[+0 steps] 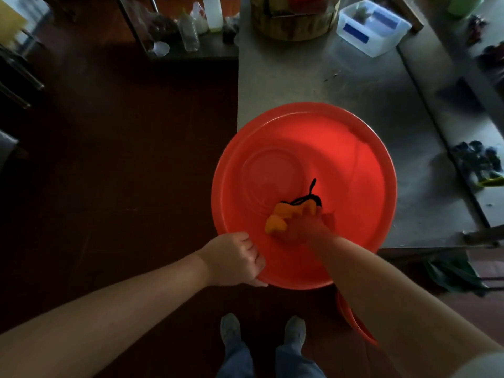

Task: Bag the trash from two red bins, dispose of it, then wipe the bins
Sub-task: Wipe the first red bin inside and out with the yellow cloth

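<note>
A large round red bin stands tilted at the near corner of a grey metal table, its inside facing me. My left hand grips the bin's near-left rim, fingers curled over the edge. Inside the bin, my right hand holds an orange cloth with a black edge and a black loop against the lower inner wall. A second red bin shows partly on the floor, below my right forearm.
The grey metal table carries a clear plastic box and a round wooden block at its far end. A low shelf with bottles stands to the left. Dark floor lies left; my feet are below.
</note>
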Demonstrator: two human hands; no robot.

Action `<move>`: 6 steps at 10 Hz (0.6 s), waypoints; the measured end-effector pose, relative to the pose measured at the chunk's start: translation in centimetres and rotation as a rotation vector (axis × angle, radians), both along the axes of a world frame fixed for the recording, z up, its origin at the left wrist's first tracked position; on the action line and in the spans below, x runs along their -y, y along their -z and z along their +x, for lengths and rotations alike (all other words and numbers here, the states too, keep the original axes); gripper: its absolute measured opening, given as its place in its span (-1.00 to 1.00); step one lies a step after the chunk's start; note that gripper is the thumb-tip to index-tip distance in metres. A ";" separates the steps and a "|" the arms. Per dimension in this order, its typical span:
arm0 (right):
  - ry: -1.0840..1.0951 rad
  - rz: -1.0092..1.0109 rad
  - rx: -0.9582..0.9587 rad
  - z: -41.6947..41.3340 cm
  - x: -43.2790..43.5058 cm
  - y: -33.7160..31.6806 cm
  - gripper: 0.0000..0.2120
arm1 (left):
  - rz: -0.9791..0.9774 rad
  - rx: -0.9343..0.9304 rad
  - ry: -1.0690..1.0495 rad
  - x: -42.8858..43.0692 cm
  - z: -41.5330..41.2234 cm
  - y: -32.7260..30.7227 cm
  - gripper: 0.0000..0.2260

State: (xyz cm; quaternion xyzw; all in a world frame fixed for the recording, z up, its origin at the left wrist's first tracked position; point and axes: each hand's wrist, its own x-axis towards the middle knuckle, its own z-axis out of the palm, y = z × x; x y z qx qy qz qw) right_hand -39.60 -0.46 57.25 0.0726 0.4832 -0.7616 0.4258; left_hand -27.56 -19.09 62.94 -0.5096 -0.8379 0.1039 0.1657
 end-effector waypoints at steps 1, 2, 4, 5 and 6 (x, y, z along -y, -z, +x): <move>-0.226 0.433 -0.557 1.4 2.4 3.7 -0.03 | -0.006 -0.049 -0.004 -0.7 0.1 0.3 -0.49; -0.697 0.933 -0.982 2.1 3.7 1.1 -0.59 | 0.021 -0.063 -0.040 -1.1 0.2 0.0 -0.52; -0.744 0.497 -0.536 1.2 -1.2 -1.0 -0.60 | 0.006 0.007 -0.061 -0.1 -0.2 -0.8 -0.48; -0.179 0.172 -0.542 0.7 -6.6 -1.9 -0.64 | -0.070 0.059 0.003 0.2 0.4 -0.7 -0.46; -0.209 0.046 -0.387 0.1 -8.4 -3.4 -0.59 | -0.116 0.031 0.053 -0.4 0.7 -0.6 -0.45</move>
